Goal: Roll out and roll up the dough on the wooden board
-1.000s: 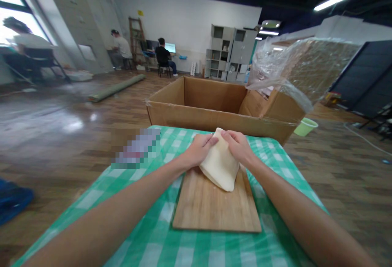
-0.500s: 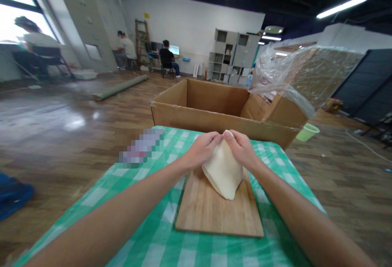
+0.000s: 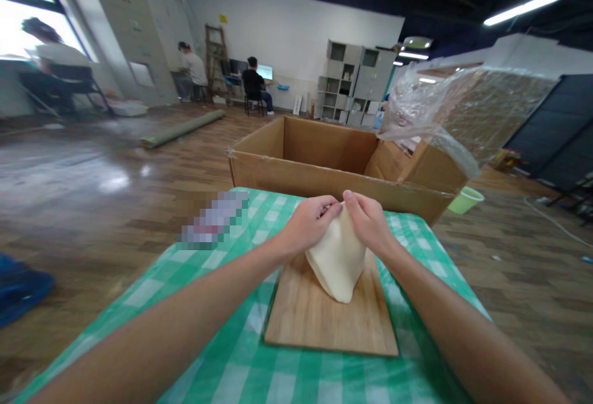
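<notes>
A pale, smooth sheet of dough (image 3: 337, 262) hangs in folds from both hands, its rounded lower edge over a wooden board (image 3: 324, 330). My left hand (image 3: 312, 222) pinches its top edge from the left, fingers curled in. On the other side, my right hand (image 3: 368, 218) grips the same top edge, with the thumb uppermost. The two hands are close together, a small gap between the fingertips. Whether the dough's lower tip touches the board I cannot tell.
The board lies on a table with a green-and-white checked cloth (image 3: 222, 330). A blurred-out flat item (image 3: 215, 218) lies at its left edge. Just beyond stands a big open cardboard box (image 3: 301, 169) with plastic wrap (image 3: 426, 101). A green bucket (image 3: 466, 200) stands right; several people sit farther off.
My hands have moved slightly apart at the top of the dough, and the right thumb sits a little higher. The dough hangs narrower, its lower tip shifted slightly left.
</notes>
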The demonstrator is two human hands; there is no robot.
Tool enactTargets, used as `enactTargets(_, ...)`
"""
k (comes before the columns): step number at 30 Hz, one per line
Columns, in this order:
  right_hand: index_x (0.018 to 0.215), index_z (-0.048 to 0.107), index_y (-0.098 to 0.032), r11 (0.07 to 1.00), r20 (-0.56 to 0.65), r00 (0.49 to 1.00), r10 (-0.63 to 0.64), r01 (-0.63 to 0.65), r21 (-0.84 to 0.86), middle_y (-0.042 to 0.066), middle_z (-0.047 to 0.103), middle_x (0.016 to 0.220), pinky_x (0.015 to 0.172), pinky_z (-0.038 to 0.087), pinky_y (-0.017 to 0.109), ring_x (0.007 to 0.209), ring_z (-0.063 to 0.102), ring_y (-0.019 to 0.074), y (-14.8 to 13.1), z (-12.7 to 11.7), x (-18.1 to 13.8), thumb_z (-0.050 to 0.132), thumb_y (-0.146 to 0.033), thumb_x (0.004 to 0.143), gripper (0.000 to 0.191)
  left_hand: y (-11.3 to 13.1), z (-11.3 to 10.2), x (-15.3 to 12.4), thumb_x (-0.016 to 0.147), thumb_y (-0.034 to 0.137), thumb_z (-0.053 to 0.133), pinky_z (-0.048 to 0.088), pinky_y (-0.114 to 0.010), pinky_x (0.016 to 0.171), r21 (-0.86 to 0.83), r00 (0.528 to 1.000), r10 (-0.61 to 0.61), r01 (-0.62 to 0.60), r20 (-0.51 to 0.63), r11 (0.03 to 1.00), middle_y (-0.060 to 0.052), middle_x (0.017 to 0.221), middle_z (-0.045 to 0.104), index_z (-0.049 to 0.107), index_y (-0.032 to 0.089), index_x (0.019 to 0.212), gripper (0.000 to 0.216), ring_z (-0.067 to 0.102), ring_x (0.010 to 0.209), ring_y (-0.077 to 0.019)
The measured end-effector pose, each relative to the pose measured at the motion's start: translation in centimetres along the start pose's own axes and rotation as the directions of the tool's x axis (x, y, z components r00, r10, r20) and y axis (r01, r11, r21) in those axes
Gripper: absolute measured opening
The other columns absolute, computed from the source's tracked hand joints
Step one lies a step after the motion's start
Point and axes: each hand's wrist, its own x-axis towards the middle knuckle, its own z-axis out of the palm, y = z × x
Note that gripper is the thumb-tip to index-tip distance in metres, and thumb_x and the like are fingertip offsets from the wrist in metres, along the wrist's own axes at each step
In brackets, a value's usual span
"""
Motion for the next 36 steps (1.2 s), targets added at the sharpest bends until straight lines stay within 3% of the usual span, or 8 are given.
enactTargets(4,0.066,0.045,-0.023,0.996,-0.049,0.996,-0.070,0.067,-0.062,-0.003,0.047,0.061,0.058,0.030,0.030,0.060,0.043,0.0139,-0.2,0.0,0.0,0.043,-0.056,0.104,0.050,-0.3,0.3,-0.1,0.098,0.048,0.053,0.037,-0.026,0.060,-0.034,0.998,-0.013,0.011,-0.061,0.999,-0.002,0.075,0.063,0.066,0.018,0.083,0.036,0.055,0.072,-0.0166)
enactTargets(8,0.064,0.043,-0.023,0.999,-0.146,0.989,-0.030,0.025,-0.033,-0.003,0.045,0.059,0.056,0.030,0.029,0.058,0.040,0.0133,0.2,0.1,-0.1,0.044,-0.058,0.102,0.053,-1.1,0.2,0.3,0.099,0.055,0.049,0.038,-0.026,0.059,-0.080,0.996,-0.067,0.071,0.053,0.994,-0.003,0.077,0.067,0.069,0.017,0.083,0.046,0.057,0.070,-0.0173)
enactTargets(15,0.068,0.057,-0.021,0.951,0.136,0.976,0.168,-0.196,0.238,-0.002,0.055,0.061,0.047,0.032,0.026,0.053,0.045,0.0133,0.5,-0.6,0.3,0.065,-0.069,0.086,0.052,-1.4,0.0,0.2,0.093,0.062,0.058,0.035,-0.025,0.056,-0.129,0.994,-0.070,0.080,0.080,0.988,-0.003,0.075,0.067,0.072,0.017,0.081,0.049,0.055,0.067,-0.0160)
enactTargets(20,0.069,0.059,-0.020,0.970,-0.134,0.982,0.132,-0.100,0.221,-0.001,0.053,0.061,0.047,0.032,0.026,0.055,0.044,0.0131,0.7,-1.7,0.8,0.064,-0.064,0.090,0.048,-1.7,-1.1,0.4,0.087,0.066,0.064,0.032,-0.023,0.052,-0.319,0.940,-0.213,0.295,0.267,0.901,-0.003,0.069,0.063,0.073,0.013,0.082,0.055,0.049,0.058,-0.0124)
enactTargets(27,0.068,0.062,-0.019,0.980,-0.312,0.940,0.138,-0.084,0.183,0.000,0.055,0.061,0.048,0.034,0.026,0.056,0.045,0.0139,1.2,-2.0,1.3,0.066,-0.065,0.087,0.050,-1.1,-2.1,0.9,0.083,0.056,0.075,0.038,-0.023,0.056,-0.360,0.989,-0.107,0.138,0.104,0.923,-0.004,0.075,0.068,0.076,0.013,0.082,0.042,0.055,0.067,-0.0136)
enactTargets(29,0.075,0.067,-0.018,0.951,-0.216,0.952,0.215,-0.154,0.267,0.002,0.061,0.065,0.049,0.038,0.026,0.057,0.051,0.0151,0.8,-2.4,1.3,0.069,-0.067,0.084,0.050,-0.8,-2.1,0.9,0.082,0.053,0.077,0.043,-0.024,0.062,-0.400,0.990,-0.113,0.137,0.082,0.906,-0.006,0.083,0.072,0.078,0.013,0.089,0.040,0.060,0.073,-0.0163)
enactTargets(33,0.089,0.078,-0.017,0.867,0.227,0.929,0.293,-0.358,0.347,0.007,0.075,0.078,0.054,0.046,0.028,0.061,0.062,0.0184,-0.1,-3.6,1.2,0.083,-0.062,0.071,0.049,-0.1,-1.9,0.8,0.076,0.048,0.084,0.049,-0.028,0.070,-0.470,0.983,-0.182,0.176,0.032,0.865,-0.009,0.094,0.076,0.079,0.015,0.099,0.041,0.066,0.083,-0.0207)
enactTargets(36,0.081,0.081,-0.016,0.903,0.249,0.937,0.244,-0.313,0.293,0.007,0.075,0.074,0.050,0.042,0.026,0.056,0.058,0.0157,-0.5,-4.3,1.3,0.085,-0.058,0.069,0.044,0.1,-1.3,0.7,0.072,0.047,0.088,0.050,-0.028,0.068,-0.590,0.959,-0.283,0.227,-0.004,0.775,-0.009,0.094,0.076,0.077,0.015,0.101,0.044,0.067,0.081,-0.0199)
